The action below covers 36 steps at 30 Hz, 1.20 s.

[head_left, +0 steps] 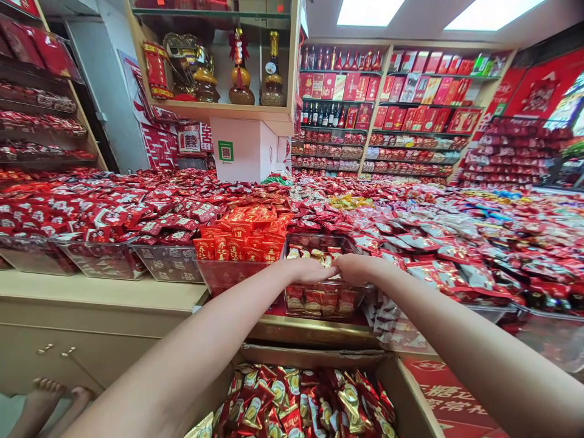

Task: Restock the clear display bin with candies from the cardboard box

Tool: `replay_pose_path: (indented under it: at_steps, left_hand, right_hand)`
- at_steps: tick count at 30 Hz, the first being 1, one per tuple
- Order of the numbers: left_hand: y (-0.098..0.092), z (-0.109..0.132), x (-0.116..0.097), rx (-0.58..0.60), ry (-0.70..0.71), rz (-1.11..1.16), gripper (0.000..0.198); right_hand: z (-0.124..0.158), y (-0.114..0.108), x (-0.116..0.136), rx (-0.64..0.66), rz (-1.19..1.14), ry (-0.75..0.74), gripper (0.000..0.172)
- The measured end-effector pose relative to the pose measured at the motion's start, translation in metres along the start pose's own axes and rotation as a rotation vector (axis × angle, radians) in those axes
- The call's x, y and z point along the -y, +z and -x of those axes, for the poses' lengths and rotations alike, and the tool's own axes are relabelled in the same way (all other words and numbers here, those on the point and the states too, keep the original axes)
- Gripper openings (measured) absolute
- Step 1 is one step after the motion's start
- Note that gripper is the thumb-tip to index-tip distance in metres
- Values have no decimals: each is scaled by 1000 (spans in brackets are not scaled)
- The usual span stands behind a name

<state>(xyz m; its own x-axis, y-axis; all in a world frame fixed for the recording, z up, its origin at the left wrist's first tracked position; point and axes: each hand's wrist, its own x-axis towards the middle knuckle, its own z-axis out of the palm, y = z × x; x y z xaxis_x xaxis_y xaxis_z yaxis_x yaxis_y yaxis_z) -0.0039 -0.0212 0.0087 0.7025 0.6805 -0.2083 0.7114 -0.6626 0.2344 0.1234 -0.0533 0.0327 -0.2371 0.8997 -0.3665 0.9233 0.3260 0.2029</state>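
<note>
My left hand [310, 270] lies flat over a clear plastic bin [288, 298], its fingers stretched toward the right. My right hand [358, 269] bends down over the same bin from the other side. The two hands meet at the fingertips, and most of the right fingers are hidden. Small red-and-gold wrapped candies [322, 299] fill the bin and show through its front wall. Below my arms, a cardboard box [410, 395] holds many candies in similar red-and-gold wrappers [292, 401].
Left of the bin stands a container of orange-red packets [244, 240]. More bins of red packets [168, 231] line the counter [114, 292]. Heaped candies [438, 243] spread to the right. A white box [241, 149] and stocked shelves [383, 109] rise behind. Bare feet [43, 401] show at lower left.
</note>
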Motion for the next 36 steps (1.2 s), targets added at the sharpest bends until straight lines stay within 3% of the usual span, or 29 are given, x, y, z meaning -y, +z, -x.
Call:
replay_pose_path:
  at_steps: [4, 15, 19, 21, 24, 25, 26, 27, 29, 32, 34, 36]
  left_hand:
    - [-7, 5, -1, -3, -36, -40, 64]
    - [-16, 13, -16, -34, -69, -116, 38]
    - [-19, 24, -22, -153, -92, -65, 33]
    - [-13, 44, -30, -246, -97, -35, 36]
    - [17, 93, -38, -446, -1, 67, 38]
    - [35, 111, -37, -480, 80, 111, 37]
    - [56, 128, -34, -416, 159, 140, 35]
    - [79, 142, -28, -297, 204, 170, 32]
    - [129, 162, -10, -184, 40, 246, 26]
    - [195, 169, 19, 15, -289, 211, 61]
    - [222, 166, 32, 152, -364, 141, 59]
    - [234, 162, 38, 218, -380, 100, 51]
  right_hand:
    - [3, -2, 1, -10, -3, 19, 41]
    - [18, -8, 11, -12, -20, 35, 48]
    - [19, -9, 8, -40, 28, 53, 39]
    - [28, -7, 8, -153, 17, 79, 32]
    - [56, 9, 19, -448, -46, 157, 26]
    - [67, 20, 27, -518, -83, 166, 24]
    - [76, 34, 38, -539, -136, 148, 22]
    - [82, 52, 51, -503, -204, 84, 21]
    - [81, 94, 80, -288, -341, -50, 20]
    - [55, 164, 124, 47, -415, -244, 25]
    - [34, 202, 144, 110, -472, -241, 24]
    - [21, 231, 155, 108, -553, -206, 25]
